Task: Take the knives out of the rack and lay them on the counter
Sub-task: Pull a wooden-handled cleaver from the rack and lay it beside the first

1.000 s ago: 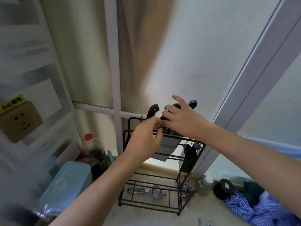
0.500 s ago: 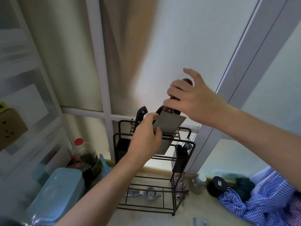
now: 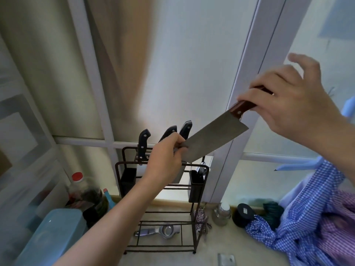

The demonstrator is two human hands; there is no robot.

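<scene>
- The cleaver [image 3: 215, 143] is hanging in the air above the rack [image 3: 163, 189], tilted, with its wooden handle up to the right.
- The right hand [image 3: 292, 104] is closing around the handle; the left hand [image 3: 167, 160] is pinching the low end of the blade.
- Three black-handled knives [image 3: 144, 143] are standing in the rack.
- The rack is standing on the tabletop [image 3: 221, 246], beside a blue checked cloth [image 3: 307, 227].

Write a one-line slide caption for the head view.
Right hand holds a cleaver by its wooden handle, left hand pinching the blade tip, above the rack with three black-handled knives.
</scene>
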